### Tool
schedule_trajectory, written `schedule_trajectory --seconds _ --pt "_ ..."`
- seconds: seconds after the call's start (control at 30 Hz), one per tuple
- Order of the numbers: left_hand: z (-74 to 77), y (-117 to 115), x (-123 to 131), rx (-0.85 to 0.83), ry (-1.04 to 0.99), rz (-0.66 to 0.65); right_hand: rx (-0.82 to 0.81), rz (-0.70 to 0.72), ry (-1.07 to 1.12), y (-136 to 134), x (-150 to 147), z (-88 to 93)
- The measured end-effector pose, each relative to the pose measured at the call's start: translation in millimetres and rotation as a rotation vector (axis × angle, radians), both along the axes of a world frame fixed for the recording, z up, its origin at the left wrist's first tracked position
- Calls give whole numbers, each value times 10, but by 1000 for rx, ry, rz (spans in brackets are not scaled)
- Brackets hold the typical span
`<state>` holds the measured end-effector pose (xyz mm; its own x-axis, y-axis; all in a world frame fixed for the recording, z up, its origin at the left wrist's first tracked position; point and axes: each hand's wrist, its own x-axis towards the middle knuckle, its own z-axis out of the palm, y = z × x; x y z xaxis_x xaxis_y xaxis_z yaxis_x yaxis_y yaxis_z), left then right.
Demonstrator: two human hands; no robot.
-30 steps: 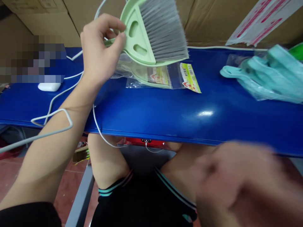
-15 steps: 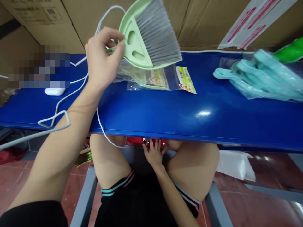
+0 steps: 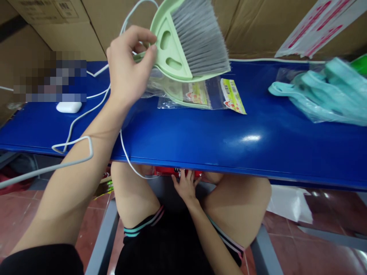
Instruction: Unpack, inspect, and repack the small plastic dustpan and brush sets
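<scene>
My left hand (image 3: 129, 65) pinches a light green hand brush (image 3: 197, 42) with grey bristles near its handle. The brush lies against a matching green dustpan (image 3: 159, 17), and both are tilted up over the back of the table. Below them, a clear plastic bag (image 3: 212, 102) with a yellow printed label holds another green piece. Down between my thighs, my right hand (image 3: 185, 188) has its fingers spread at a red device (image 3: 164, 170) with a small dark screen. The table edge partly hides that device.
A blue table (image 3: 183, 133) spans the view. Light blue plastic-wrapped pieces (image 3: 318, 91) lie at the right. A white earphone case (image 3: 69, 107) sits at the left, and a white cable (image 3: 91, 147) loops in front of my left forearm. Cardboard boxes (image 3: 252, 34) stand behind.
The view has shifted slightly, so things on the table appear a little further right. My left hand still holds the brush and dustpan; my right hand stays at the red device.
</scene>
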<state>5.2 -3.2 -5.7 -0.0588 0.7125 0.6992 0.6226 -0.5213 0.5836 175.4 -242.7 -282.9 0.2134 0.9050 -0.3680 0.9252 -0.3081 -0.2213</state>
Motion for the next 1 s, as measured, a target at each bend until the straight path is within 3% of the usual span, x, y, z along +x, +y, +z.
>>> schedule_trajectory --seconds 0.2,0.53,0.7,0.8,1.0 --pt "-34 17 -29 32 10 -26 -13 25 11 53 -30 -20" --pt "-13 35 -26 1 -23 -34 -70 61 15 -154 37 -87" --pt "7 12 -3 -37 4 -1 -94 23 19 -85 38 34" --pt "13 16 -23 -46 -2 -46 -117 -7 27 9 38 137" --pt "13 36 -41 -49 -32 -85 -169 14 91 348 71 295"
